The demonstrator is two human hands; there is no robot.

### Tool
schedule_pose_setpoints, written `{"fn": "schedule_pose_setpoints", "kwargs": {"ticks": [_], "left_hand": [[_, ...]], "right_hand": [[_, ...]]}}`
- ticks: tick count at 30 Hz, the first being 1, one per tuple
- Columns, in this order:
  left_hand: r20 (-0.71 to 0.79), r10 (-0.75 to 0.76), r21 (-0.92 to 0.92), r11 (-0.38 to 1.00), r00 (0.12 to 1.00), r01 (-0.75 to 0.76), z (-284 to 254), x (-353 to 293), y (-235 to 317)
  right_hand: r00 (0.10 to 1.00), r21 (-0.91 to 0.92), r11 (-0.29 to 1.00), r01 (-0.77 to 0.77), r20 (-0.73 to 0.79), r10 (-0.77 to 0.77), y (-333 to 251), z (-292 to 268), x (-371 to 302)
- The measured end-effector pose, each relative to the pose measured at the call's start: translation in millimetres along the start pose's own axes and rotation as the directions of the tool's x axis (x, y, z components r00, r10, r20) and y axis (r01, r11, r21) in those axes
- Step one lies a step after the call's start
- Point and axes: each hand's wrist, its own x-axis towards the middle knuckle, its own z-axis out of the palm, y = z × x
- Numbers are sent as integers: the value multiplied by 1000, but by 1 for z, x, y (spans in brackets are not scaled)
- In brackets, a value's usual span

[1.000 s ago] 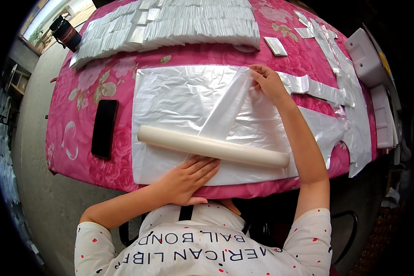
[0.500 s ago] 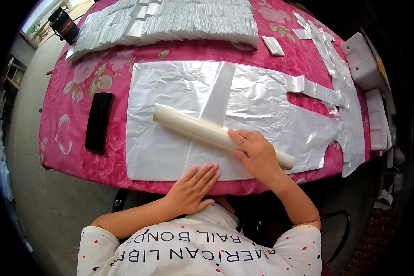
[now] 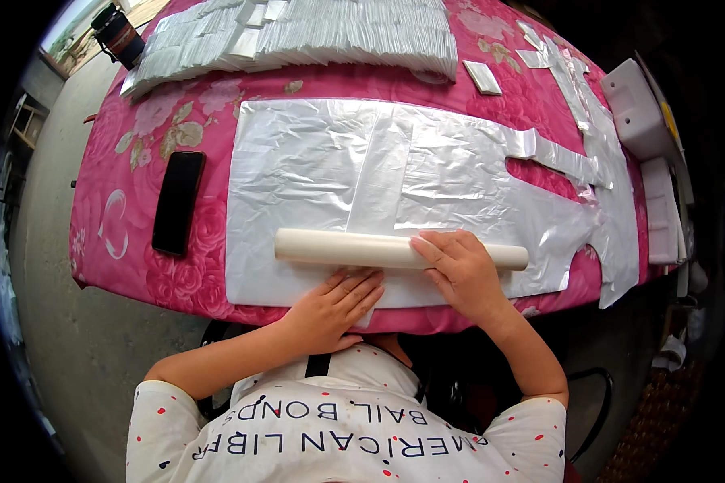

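Across a pink-covered desk [image 3: 205, 278], thin white plastic sheeting [image 3: 298, 161] lies flat, with a long white roller [image 3: 330, 246] resting on its near part. A person's right hand [image 3: 463, 270] curls over the roller, right of its middle, gripping it; the left hand [image 3: 334, 304], fingers straight and nearly together, lies palm down just beside the roller's near edge.

Part home, part small workshop, by the look of it: a flowered pink cloth [image 3: 197, 282] covers the table [image 3: 141, 270], yet packed rows of folded white packets [image 3: 338, 48] line its far edge and a pale roller [image 3: 342, 246] lies on spread plastic [image 3: 298, 161]. Past the left edge, grey floor [image 3: 60, 282] runs toward a daylit opening [image 3: 76, 36].
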Motion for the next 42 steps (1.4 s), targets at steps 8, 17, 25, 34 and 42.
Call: {"fn": "schedule_pose_setpoints", "kwargs": {"ticks": [8, 17, 25, 34, 42], "left_hand": [[-52, -85, 302, 948, 995, 97, 22, 0, 29], [-52, 21, 182, 983, 998, -11, 9, -7, 18], [-142, 142, -173, 971, 980, -165, -5, -17, -15], [-372, 243, -214, 916, 896, -338, -10, -5, -36], [-256, -79, -236, 972, 963, 17, -27, 15, -39]], "right_hand": [[981, -15, 991, 133, -144, -133, 27, 26, 58], [965, -155, 988, -6, -260, -35, 83, 24, 130], [939, 391, 896, 210, 175, -297, 11, 37, 52], [973, 232, 949, 212, 36, -226, -5, 45, 24], [980, 160, 973, 167, -131, -147, -4, 52, 27]]}}
